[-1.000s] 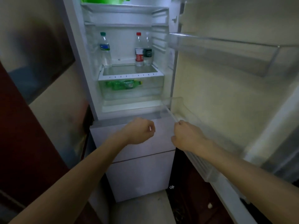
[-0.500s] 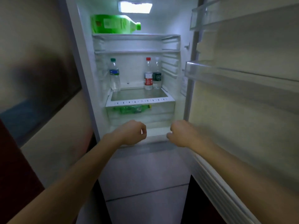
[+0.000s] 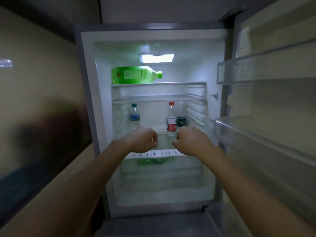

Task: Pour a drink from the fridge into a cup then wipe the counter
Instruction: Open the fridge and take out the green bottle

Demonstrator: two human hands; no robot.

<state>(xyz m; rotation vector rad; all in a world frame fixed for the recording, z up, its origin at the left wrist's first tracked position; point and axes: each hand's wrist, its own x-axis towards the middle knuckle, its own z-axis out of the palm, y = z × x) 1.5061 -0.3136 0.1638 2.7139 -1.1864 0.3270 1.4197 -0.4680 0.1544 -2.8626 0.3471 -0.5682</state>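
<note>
Fridge [image 3: 153, 35] is wide open, door [image 3: 277, 103] swung out on my right. My left hand [image 3: 143, 138] and right hand [image 3: 191, 141] are up in front of the middle shelf, each curled into a loose fist and holding nothing. Drinks are all inside: big green bottle [image 3: 135, 75] lying on the top shelf, green-capped water bottle [image 3: 134, 117] standing left, red-capped bottle [image 3: 171, 120] and dark-labelled bottle [image 3: 181, 119] side by side on the right.
</note>
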